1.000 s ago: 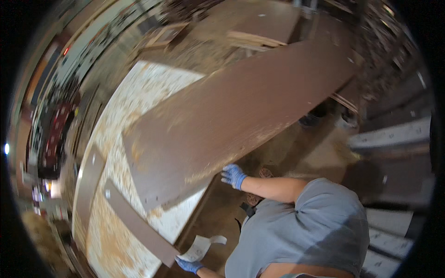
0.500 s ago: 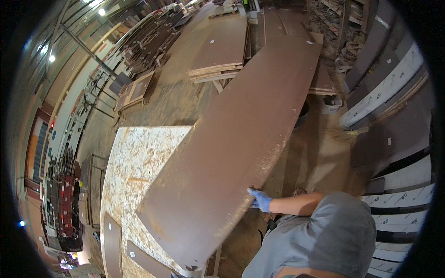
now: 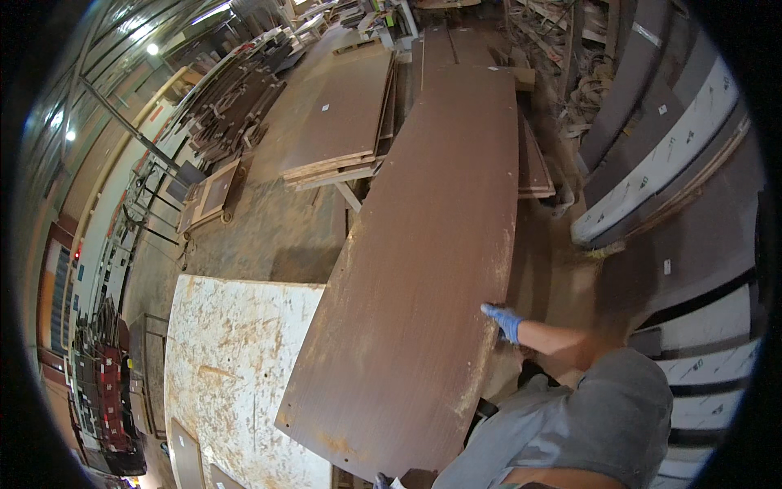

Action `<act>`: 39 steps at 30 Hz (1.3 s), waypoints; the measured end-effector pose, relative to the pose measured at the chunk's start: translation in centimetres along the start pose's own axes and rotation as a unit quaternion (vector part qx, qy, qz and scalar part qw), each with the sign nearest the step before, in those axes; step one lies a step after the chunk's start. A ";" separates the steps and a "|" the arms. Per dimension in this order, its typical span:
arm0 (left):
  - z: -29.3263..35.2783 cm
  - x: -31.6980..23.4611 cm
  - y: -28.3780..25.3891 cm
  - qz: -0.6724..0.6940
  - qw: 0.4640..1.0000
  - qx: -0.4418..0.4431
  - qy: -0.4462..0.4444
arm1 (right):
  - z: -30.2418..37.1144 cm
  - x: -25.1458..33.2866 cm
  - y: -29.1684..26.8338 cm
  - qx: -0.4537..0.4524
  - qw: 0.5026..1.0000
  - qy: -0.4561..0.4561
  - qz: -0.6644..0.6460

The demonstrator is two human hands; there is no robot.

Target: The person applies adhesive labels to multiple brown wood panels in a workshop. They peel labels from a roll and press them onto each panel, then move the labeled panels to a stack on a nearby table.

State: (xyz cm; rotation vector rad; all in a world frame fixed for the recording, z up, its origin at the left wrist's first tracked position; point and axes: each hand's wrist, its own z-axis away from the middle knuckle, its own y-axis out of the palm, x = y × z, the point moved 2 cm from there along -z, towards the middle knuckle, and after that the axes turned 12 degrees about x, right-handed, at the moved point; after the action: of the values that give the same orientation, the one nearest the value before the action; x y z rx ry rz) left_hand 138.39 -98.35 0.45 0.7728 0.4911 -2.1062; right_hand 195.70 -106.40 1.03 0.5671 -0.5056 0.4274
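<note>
Since the brown wood-grain panel [image 3: 415, 269] looks heavy and stiff, grip its edges; right hand [image 3: 503, 323] pinches one; left hand [image 3: 381, 481] unclear.

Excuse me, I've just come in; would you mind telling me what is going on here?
A person in blue gloves is handling a large brown panel. The right hand grips its right edge, while the left hand is by its near end, mostly cut off, so its hold is unclear. The panel overlaps the right side of a dusty white tabletop in view. Narrower brown pieces lie at the tabletop's near left.
</note>
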 end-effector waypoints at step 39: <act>-37.2 -28.2 50.7 -0.176 0.894 0.378 -0.166 | -10.9 8.8 -29.9 -0.350 0.933 -0.048 0.074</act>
State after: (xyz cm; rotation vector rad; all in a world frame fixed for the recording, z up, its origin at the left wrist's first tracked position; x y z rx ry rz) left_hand 205.80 -90.70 -11.76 0.7429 -0.4520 -2.7351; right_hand 221.51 -120.52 -13.89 -0.1429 -0.7513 0.3324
